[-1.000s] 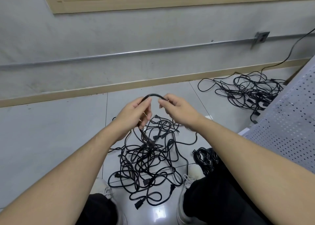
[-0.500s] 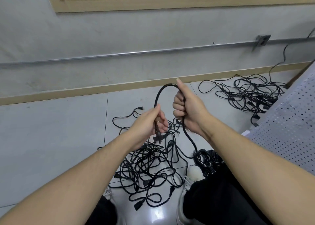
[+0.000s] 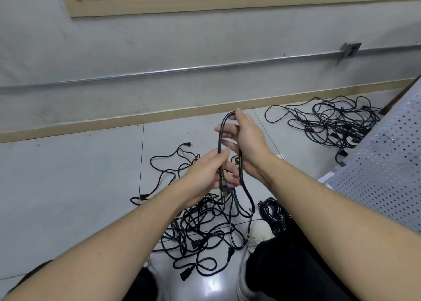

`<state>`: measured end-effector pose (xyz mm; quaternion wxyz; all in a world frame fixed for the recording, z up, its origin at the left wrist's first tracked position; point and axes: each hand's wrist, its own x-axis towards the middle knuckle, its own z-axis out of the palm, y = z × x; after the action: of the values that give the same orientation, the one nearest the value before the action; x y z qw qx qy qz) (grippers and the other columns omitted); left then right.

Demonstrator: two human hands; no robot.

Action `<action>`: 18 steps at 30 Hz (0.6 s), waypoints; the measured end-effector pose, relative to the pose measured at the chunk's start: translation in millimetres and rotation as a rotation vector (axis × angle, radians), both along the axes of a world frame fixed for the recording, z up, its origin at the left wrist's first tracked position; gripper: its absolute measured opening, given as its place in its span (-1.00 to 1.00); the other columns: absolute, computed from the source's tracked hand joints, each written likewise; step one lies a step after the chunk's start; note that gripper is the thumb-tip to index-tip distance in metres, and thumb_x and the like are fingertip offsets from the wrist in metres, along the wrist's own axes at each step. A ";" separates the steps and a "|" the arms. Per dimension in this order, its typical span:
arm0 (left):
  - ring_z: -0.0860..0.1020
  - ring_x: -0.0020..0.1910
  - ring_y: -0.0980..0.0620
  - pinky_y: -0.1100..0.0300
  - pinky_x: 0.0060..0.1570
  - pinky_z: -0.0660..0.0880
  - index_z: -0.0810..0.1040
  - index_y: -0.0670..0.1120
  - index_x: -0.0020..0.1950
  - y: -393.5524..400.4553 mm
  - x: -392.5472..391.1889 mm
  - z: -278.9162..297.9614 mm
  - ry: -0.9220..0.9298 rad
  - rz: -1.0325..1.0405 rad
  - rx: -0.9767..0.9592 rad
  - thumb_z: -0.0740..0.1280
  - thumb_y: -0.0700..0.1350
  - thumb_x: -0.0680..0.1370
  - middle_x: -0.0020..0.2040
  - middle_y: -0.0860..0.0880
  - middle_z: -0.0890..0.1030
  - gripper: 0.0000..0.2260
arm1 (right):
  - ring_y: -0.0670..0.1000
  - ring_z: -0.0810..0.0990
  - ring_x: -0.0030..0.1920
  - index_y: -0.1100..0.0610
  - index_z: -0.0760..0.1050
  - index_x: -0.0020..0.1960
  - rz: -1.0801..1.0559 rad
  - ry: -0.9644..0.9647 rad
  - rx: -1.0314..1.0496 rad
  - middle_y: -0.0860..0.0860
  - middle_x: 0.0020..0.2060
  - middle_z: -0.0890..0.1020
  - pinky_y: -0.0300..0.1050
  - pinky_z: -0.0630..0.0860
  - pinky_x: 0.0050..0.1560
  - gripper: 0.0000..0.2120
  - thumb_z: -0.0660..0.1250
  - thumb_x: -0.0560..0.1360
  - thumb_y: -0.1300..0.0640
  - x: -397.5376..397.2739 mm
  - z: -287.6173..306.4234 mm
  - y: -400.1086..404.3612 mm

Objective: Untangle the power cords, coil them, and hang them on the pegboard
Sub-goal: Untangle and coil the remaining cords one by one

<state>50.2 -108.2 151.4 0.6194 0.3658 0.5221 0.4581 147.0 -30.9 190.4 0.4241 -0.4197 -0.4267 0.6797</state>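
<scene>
A black power cord stands in a tall narrow loop between my hands, above the floor. My left hand pinches its lower end near the plug, which hangs just below the fingers. My right hand holds the top of the loop, thumb over the bend and fingers spread through it. The cord's free length drops to a tangled pile of black cords on the tiles between my feet. A coiled black bundle lies by my right knee. The white pegboard leans at the right.
A second tangle of black cords lies at the far right by the skirting board. A metal conduit runs along the grey wall to a socket box. My white shoe stands beside the pile.
The short arch of cord has been drawn into a tall loop. My right hand rose and turned upright; my left hand slid down to the plug end. The view shifted slightly left.
</scene>
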 end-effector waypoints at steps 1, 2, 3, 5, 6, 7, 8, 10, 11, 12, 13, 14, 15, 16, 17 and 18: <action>0.63 -0.23 -0.11 -0.11 0.08 0.57 0.38 -0.11 0.07 -1.6 1.3 0.4 -0.011 -0.025 0.009 0.17 0.01 0.73 -0.23 -0.07 0.57 -0.81 | -0.05 0.57 -0.25 0.05 0.47 0.17 -0.021 0.016 -0.027 0.01 -0.29 0.70 -0.15 0.55 -0.06 -0.72 0.08 0.73 -0.09 0.8 -1.2 3.3; 0.62 -0.26 -0.06 -0.12 0.09 0.56 0.35 -0.10 0.03 -3.0 2.8 0.8 -0.024 -0.044 0.021 0.20 -0.03 0.72 -0.24 -0.03 0.51 -0.84 | -0.07 0.51 -0.29 0.04 0.51 0.23 -0.027 0.031 -0.050 -0.02 -0.32 0.67 -0.19 0.53 -0.12 -0.68 0.07 0.72 -0.10 1.7 -2.0 6.6; 0.62 -0.23 -0.04 -0.12 0.08 0.57 0.35 -0.08 -0.02 -3.4 4.3 0.7 -0.034 -0.047 0.027 0.26 -0.07 0.70 -0.21 -0.02 0.49 -0.84 | -0.08 0.47 -0.30 0.02 0.55 0.21 -0.018 0.035 -0.064 -0.04 -0.33 0.64 -0.19 0.49 -0.15 -0.66 0.06 0.72 -0.11 2.8 -2.6 9.1; 0.65 -0.05 -0.04 -0.06 0.00 0.61 0.34 -0.05 -0.10 -4.5 7.7 1.6 -0.040 -0.066 0.031 0.37 -0.14 0.64 -0.12 -0.02 0.53 -0.78 | -0.08 0.46 -0.27 0.00 0.58 0.08 0.015 0.023 -0.083 -0.06 -0.32 0.60 -0.14 0.42 -0.12 -0.62 0.04 0.72 -0.14 4.0 -4.5 11.5; 0.66 0.03 -0.05 -0.01 -0.04 0.63 0.33 -0.05 -0.13 -4.7 9.1 -0.6 -0.052 -0.082 0.034 0.40 -0.18 0.62 -0.09 -0.03 0.54 -0.75 | -0.08 0.48 -0.25 0.00 0.56 0.03 0.025 0.009 -0.084 -0.06 -0.32 0.60 -0.11 0.41 -0.10 -0.62 0.04 0.72 -0.15 4.1 -5.8 11.6; 0.66 0.06 -0.05 0.05 -0.07 0.63 0.31 -0.04 -0.14 -5.5 10.6 -2.2 -0.067 -0.091 0.037 0.40 -0.20 0.61 -0.09 -0.03 0.54 -0.72 | -0.08 0.49 -0.25 0.01 0.53 -0.01 0.028 -0.006 -0.071 -0.06 -0.33 0.60 -0.09 0.41 -0.08 -0.62 0.03 0.72 -0.15 4.0 -6.3 11.5; 0.68 0.05 -0.05 0.12 -0.12 0.62 0.29 -0.03 -0.15 -6.6 12.0 -3.7 -0.083 -0.088 0.039 0.40 -0.21 0.61 -0.12 -0.03 0.55 -0.70 | -0.09 0.52 -0.26 0.02 0.51 -0.02 0.030 -0.018 -0.050 -0.05 -0.33 0.61 -0.08 0.42 -0.07 -0.62 0.02 0.72 -0.15 3.7 -6.5 11.1; 0.70 -0.08 -0.06 0.23 -0.26 0.57 0.24 -0.02 -0.15 -8.6 13.7 -6.4 -0.078 -0.060 0.040 0.38 -0.24 0.61 -0.19 -0.03 0.58 -0.66 | -0.08 0.57 -0.27 0.04 0.47 -0.03 0.052 -0.019 -0.011 -0.02 -0.31 0.63 -0.05 0.43 -0.05 -0.62 0.00 0.73 -0.14 3.8 -7.3 11.0; 0.69 -0.17 -0.07 0.27 -0.33 0.54 0.22 -0.02 -0.16 -8.9 14.2 -6.8 -0.064 -0.041 0.040 0.37 -0.27 0.62 -0.21 -0.06 0.58 -0.65 | -0.06 0.60 -0.25 0.04 0.45 -0.03 0.068 -0.006 -0.002 -0.01 -0.29 0.64 -0.02 0.44 -0.02 -0.62 -0.01 0.73 -0.14 4.1 -7.5 11.3; 0.67 -0.26 -0.06 0.26 -0.38 0.51 0.22 -0.02 -0.16 -9.0 15.0 -5.3 -0.060 -0.028 0.041 0.34 -0.30 0.62 -0.22 -0.10 0.56 -0.65 | -0.04 0.62 -0.23 0.05 0.43 -0.03 0.082 0.013 -0.004 0.01 -0.28 0.65 0.01 0.43 0.01 -0.62 -0.02 0.73 -0.14 5.0 -7.6 11.8; 0.62 -0.34 -0.03 0.23 -0.39 0.50 0.22 -0.02 -0.16 -8.7 15.1 -4.4 -0.066 -0.022 0.047 0.31 -0.33 0.63 -0.23 -0.10 0.52 -0.66 | -0.01 0.63 -0.22 0.05 0.41 -0.02 0.087 0.035 -0.012 0.03 -0.27 0.65 0.04 0.44 0.04 -0.63 -0.03 0.73 -0.14 6.0 -8.1 12.9; 0.54 -0.42 0.01 0.18 -0.37 0.48 0.24 -0.03 -0.15 -8.2 14.8 -2.9 -0.082 -0.017 0.064 0.27 -0.35 0.63 -0.24 -0.07 0.48 -0.68 | 0.01 0.63 -0.21 0.06 0.40 -0.01 0.082 0.062 -0.024 0.04 -0.27 0.65 0.06 0.44 0.05 -0.63 -0.03 0.73 -0.14 7.1 -8.8 14.4; 0.44 -0.46 0.05 0.16 -0.37 0.43 0.28 -0.04 -0.14 -7.5 13.8 -1.3 -0.099 -0.011 0.087 0.25 -0.36 0.64 -0.25 -0.04 0.44 -0.71 | 0.02 0.63 -0.22 0.07 0.39 -0.01 0.065 0.091 -0.039 0.05 -0.29 0.65 0.07 0.45 0.04 -0.64 -0.03 0.73 -0.14 8.1 -9.7 16.5; 0.37 -0.48 0.08 0.18 -0.39 0.35 0.33 -0.04 -0.11 -7.4 12.6 0.9 -0.115 -0.006 0.113 0.23 -0.37 0.64 -0.27 -0.02 0.41 -0.74 | 0.03 0.62 -0.24 0.07 0.38 -0.02 0.038 0.120 -0.058 0.05 -0.31 0.64 0.07 0.46 0.03 -0.64 -0.03 0.73 -0.13 9.1 -10.8 18.4; 0.32 -0.48 0.10 0.21 -0.41 0.28 0.39 -0.05 -0.04 -7.5 11.6 2.8 -0.124 -0.007 0.135 0.23 -0.36 0.65 -0.28 -0.01 0.39 -0.79 | 0.04 0.60 -0.27 0.08 0.37 -0.03 0.007 0.141 -0.076 0.05 -0.34 0.62 0.06 0.47 -0.01 -0.64 -0.03 0.73 -0.13 10.5 -12.4 21.0; 0.29 -0.47 0.12 0.25 -0.42 0.22 0.46 -0.04 0.05 -7.6 10.9 5.1 -0.124 -0.015 0.148 0.22 -0.34 0.66 -0.27 0.00 0.40 -0.81 | 0.04 0.58 -0.30 0.08 0.37 -0.04 -0.018 0.155 -0.090 0.04 -0.36 0.60 0.05 0.48 -0.05 -0.63 -0.03 0.73 -0.13 11.9 -13.6 23.4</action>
<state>61.1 -115.7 156.5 0.6254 0.3854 0.4446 0.5125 158.8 -7.5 176.8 0.4426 -0.3885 -0.3578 0.7246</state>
